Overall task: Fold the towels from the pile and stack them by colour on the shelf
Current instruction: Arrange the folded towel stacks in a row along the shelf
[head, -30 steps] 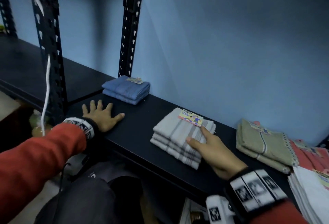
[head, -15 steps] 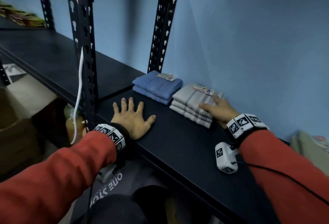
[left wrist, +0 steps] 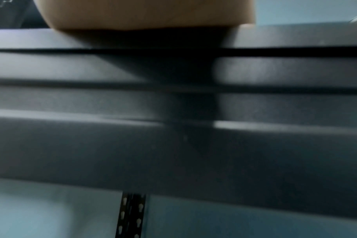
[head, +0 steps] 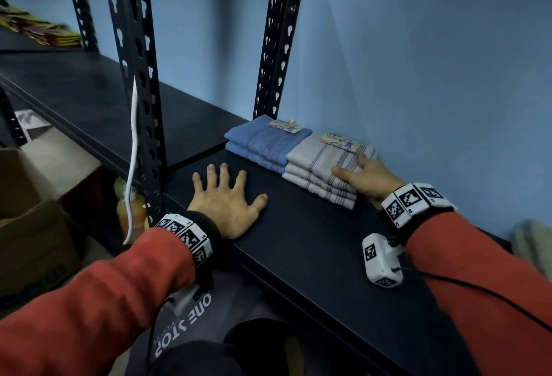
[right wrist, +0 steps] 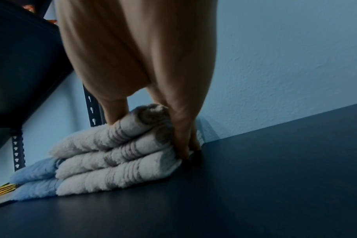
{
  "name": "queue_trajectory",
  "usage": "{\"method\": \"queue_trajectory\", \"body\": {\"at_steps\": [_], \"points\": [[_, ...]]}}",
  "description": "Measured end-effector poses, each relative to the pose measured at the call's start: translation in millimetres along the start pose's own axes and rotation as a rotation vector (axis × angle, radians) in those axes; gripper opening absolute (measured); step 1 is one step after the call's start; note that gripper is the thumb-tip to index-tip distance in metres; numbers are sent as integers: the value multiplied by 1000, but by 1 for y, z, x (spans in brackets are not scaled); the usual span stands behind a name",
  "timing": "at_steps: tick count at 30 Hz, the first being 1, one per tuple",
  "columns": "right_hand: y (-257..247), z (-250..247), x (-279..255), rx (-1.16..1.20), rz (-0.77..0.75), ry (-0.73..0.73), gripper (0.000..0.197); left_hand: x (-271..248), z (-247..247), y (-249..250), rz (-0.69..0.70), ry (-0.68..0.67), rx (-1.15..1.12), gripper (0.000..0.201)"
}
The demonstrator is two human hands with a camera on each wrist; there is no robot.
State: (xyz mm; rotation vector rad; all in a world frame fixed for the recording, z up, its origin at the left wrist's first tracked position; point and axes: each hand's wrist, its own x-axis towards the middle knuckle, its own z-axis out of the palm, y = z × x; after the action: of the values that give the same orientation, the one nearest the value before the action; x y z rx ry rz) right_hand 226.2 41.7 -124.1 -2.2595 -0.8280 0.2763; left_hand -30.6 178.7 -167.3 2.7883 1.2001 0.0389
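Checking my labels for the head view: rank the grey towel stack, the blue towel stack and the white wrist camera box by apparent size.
1. grey towel stack
2. blue towel stack, slightly smaller, though partly hidden and farther away
3. white wrist camera box, smallest despite being nearest

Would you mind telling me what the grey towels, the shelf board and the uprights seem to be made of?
Grey towels: soft looped terry, probably cotton, with a fuzzy pile and woven stripe bands.
Shelf board: smooth matte dark surface, perhaps laminated board or painted metal; the look leaves it open.
Uprights: black-painted metal, likely steel, judging by the punched keyhole slots.
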Motion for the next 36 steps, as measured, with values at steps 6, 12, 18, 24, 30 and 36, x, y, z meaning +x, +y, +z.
{"method": "queue_trajectory", "body": {"at_steps": [6, 12, 18, 24, 30, 36], "points": [[-4, -3, -5, -51, 4, -30, 80, -1, -1, 1, -4, -4, 12, 85], [-14, -19, -21, -25, -22, -48, 68, -3, -3, 0, -4, -14, 4, 85], [20, -74, -63, -226, 59, 63, 70, -1, -2, -2, -11, -14, -4, 85], [69, -148, -132, -735, 338, 87, 83, 0, -1, -2, -25, -23, 7, 85], [124, -191, -192, -877, 528, -40, 85, -1, -5, 1, -49, -55, 43, 84], [149, -192, -216, -952, 377, 76, 41, -18, -20, 35, -106, -183, 111, 74]]}}
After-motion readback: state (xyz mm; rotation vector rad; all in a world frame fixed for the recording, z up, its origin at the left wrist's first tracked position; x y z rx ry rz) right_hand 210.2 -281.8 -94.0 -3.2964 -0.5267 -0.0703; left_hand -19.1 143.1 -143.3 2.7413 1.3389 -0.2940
